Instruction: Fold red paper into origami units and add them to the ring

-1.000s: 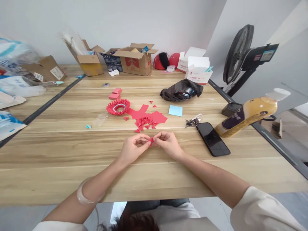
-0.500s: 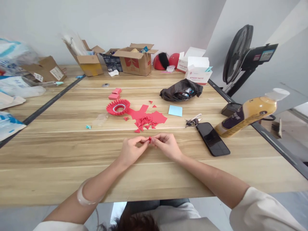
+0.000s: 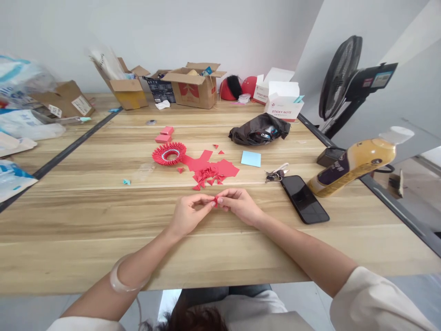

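Observation:
My left hand [image 3: 189, 212] and my right hand [image 3: 240, 205] meet over the near part of the table, both closed in a pinch. Between their fingertips is a small folded red paper piece [image 3: 216, 201], largely covered by the fingers. Just beyond lies a heap of folded red paper triangles [image 3: 207, 174], on and around flat red paper sheets [image 3: 227, 168]. To the left of the sheets rests a ring of interlocked red paper pieces [image 3: 157, 154] with a pale blue inner edge.
Two red paper stacks [image 3: 163, 138] lie behind the ring. Right of the heap are a blue sticky-note pad [image 3: 251, 158], keys [image 3: 275, 174], a phone [image 3: 305, 199] and a yellow bottle [image 3: 354, 161]. A black plastic bag [image 3: 246, 130] and cardboard boxes [image 3: 193, 92] stand farther back.
My right hand has shifted very slightly, and its fingers have changed position around the red paper piece. The left hand stays almost in place; the table items have not moved.

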The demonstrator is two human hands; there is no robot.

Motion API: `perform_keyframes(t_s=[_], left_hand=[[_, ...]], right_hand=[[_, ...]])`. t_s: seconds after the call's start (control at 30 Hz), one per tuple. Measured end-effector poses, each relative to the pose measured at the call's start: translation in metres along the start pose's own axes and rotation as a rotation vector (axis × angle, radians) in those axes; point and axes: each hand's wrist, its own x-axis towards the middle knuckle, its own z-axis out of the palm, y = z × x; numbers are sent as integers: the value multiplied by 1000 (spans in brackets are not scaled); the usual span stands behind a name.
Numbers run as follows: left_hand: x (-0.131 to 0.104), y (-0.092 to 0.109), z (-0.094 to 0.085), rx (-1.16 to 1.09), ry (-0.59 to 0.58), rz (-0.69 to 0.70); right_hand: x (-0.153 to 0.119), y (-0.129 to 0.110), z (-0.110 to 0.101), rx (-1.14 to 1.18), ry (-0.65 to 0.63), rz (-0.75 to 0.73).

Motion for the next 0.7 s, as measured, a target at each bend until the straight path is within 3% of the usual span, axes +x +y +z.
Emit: perform_keyframes(t_s=[0.13, 0.33, 0.53, 0.7], left_hand=[[-1, 1, 1, 87, 60, 36], [-1, 4, 2, -16, -19, -6], [-4, 6, 3, 322, 16, 172], [-5, 7, 3, 423, 12, 268]], right_hand=[[-3, -3, 2, -132, 66, -61], [-6, -6, 6, -186, 101, -108], [-7, 2, 11, -314, 276, -153], [-10, 8, 16, -437, 351, -199]])
